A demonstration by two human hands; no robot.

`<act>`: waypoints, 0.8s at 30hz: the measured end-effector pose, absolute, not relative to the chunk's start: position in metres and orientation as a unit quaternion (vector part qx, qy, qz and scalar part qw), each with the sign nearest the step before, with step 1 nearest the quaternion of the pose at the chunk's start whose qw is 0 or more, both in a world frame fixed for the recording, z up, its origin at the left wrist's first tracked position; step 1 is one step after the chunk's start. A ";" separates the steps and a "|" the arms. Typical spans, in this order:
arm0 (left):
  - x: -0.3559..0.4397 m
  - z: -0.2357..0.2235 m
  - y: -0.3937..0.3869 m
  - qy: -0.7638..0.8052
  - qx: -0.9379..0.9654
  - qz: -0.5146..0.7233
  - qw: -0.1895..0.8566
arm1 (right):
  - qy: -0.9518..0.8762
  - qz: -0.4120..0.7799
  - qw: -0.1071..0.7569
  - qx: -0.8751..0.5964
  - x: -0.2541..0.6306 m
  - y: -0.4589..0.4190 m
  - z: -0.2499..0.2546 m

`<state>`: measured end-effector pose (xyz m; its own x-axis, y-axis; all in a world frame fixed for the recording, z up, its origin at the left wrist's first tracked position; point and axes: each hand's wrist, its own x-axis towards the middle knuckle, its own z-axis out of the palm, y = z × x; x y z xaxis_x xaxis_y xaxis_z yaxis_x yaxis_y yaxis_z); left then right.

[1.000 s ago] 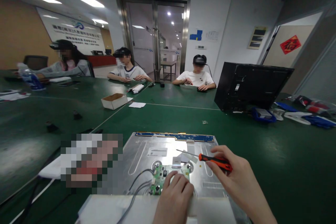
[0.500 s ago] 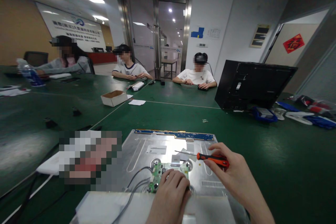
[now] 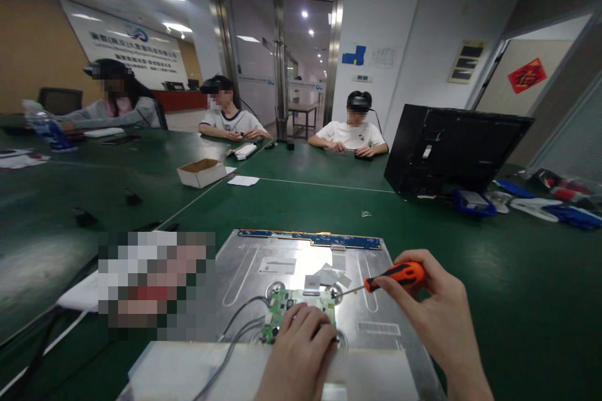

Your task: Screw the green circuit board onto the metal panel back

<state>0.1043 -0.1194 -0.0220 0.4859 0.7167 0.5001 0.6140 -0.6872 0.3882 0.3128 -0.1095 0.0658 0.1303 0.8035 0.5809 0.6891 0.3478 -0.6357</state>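
Observation:
A green circuit board [image 3: 277,315] lies on the back of a silver metal display panel [image 3: 244,276], with grey cables [image 3: 239,337] at its left side. Over the front part of the board rests my left hand [image 3: 303,348], its fingers bent together and holding the board down. My right hand [image 3: 444,304] grips an orange and black screwdriver [image 3: 399,274] between thumb and fingers. The shaft slants down to the left, with its tip at the board's far right corner; whether it touches a screw is too small to tell.
A black monitor [image 3: 451,150] stands at the back right beside blue and white items [image 3: 540,208]. An open cardboard box [image 3: 202,174] and paper [image 3: 243,181] lie farther back. Several people sit across the green table [image 3: 291,203]. A pixelated item [image 3: 155,282] is at left.
My right hand has tilted the screwdriver, handle up and tip down, bringing the tip from above the panel to the board's far right corner. My left hand stays on the board.

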 end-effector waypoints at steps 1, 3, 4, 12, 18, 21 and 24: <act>0.104 -0.022 -0.119 0.390 0.857 0.329 0.076 | -0.661 0.054 0.492 -0.564 0.313 -0.109 0.066; 0.104 -0.022 -0.119 0.392 0.855 0.332 0.070 | -0.666 0.057 0.487 -0.562 0.312 -0.109 0.066; 0.104 -0.023 -0.119 0.391 0.856 0.332 0.066 | -0.668 0.062 0.484 -0.563 0.311 -0.109 0.066; 0.107 -0.025 -0.118 0.403 0.846 0.346 0.055 | -0.687 0.103 0.465 -0.549 0.303 -0.113 0.067; 0.109 -0.029 -0.117 0.395 0.842 0.364 0.045 | -0.700 0.109 0.452 -0.542 0.303 -0.113 0.066; 0.110 -0.030 -0.116 0.404 0.838 0.366 0.044 | -0.712 0.107 0.444 -0.533 0.304 -0.112 0.064; 0.111 -0.029 -0.115 0.412 0.836 0.359 0.045 | -0.711 0.114 0.445 -0.533 0.304 -0.112 0.064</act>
<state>0.1112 -0.1149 -0.0293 0.4033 0.7212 0.5632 0.6561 -0.6569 0.3715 0.3039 -0.1121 0.0635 -0.0362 0.8587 0.5112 0.6561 0.4063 -0.6360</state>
